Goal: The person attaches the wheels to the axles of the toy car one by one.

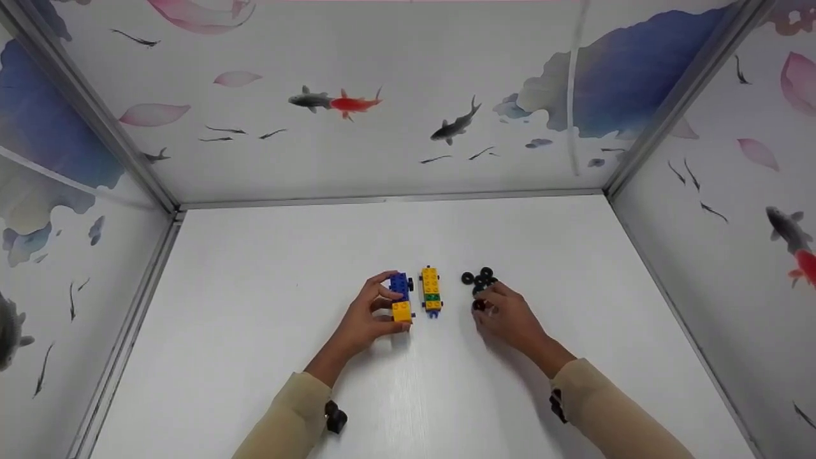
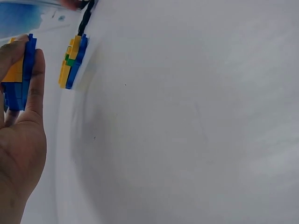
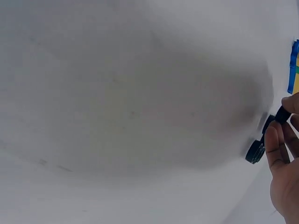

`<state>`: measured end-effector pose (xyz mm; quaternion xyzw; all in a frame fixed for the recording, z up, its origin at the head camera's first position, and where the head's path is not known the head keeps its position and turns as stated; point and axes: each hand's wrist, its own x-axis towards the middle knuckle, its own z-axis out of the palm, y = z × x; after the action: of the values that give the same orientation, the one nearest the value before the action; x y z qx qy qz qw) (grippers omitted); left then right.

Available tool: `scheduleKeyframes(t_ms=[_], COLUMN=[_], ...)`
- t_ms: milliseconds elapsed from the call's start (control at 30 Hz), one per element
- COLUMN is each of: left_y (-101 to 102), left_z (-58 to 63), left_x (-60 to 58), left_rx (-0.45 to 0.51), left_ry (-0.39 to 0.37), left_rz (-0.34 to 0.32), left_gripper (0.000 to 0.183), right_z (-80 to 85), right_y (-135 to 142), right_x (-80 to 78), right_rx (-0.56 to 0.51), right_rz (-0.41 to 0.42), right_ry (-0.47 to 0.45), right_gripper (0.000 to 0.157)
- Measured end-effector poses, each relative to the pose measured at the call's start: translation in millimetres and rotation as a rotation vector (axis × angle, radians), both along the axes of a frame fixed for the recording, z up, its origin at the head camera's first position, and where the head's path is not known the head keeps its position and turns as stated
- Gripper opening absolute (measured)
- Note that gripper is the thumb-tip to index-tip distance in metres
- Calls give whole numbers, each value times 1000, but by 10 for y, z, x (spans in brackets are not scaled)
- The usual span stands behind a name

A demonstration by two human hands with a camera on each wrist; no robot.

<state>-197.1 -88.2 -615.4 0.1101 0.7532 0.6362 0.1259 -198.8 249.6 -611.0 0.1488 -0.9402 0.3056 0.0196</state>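
Gripping the blue-and-yellow toy car [image 1: 401, 312] between thumb and fingertips, the left hand [image 1: 366, 320] has its thumb at the near end and its fingers about the far end and side. The car looks light and stiff, likely hard plastic with smooth faces that could slip a little; the studs on top should give some bite. Squeezing the solid body low down seems safest, since a hard push might pop the stacked bricks apart. On the side away from the left palm sits one black wheel [image 1: 410, 284], with a bare peg nearer the thumb.

Pinched in the fingertips of the right hand [image 1: 513, 319] is a loose wheel [image 3: 282, 115], small, light and probably a bit grippy if its tread is rubber, which I cannot tell. Holding it by the rim would leave its middle free.

Just beyond the right fingertips lie more black wheels [image 1: 486, 272], bunched together; they look apt to roll if nudged, so picking one by its edge is best.

Farther from the right fingers, just beside the left hand's car, a second toy car [image 1: 431, 282] rests on the white table [image 1: 255, 319], its side pegs without wheels.
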Motion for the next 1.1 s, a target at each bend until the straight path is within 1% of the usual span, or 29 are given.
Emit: scheduleKeyframes(t_ms=[133,333,633,967,1100], left_y=[7,28,47,63,74], left_z=[4,-5,2,27,36], left_x=[2,-5,-16,-25,-37], left_rx=[10,18,20,54,65], left_ry=[-2,-12,-11,24,34], left_rz=[1,10,15,-4,-8], left_gripper=[48,50,50,49,49], right_z=[42,99,180,243,279], right_y=[-86,-231,-455,-627,-681], right_x=[4,12,34,49,52], right_rx=[-63,-151,-214,-302,-337], right_rz=[49,88,114,201,234], right_ry=[1,-40,-105,-144,-157], right_gripper=[30,34,34,36,33])
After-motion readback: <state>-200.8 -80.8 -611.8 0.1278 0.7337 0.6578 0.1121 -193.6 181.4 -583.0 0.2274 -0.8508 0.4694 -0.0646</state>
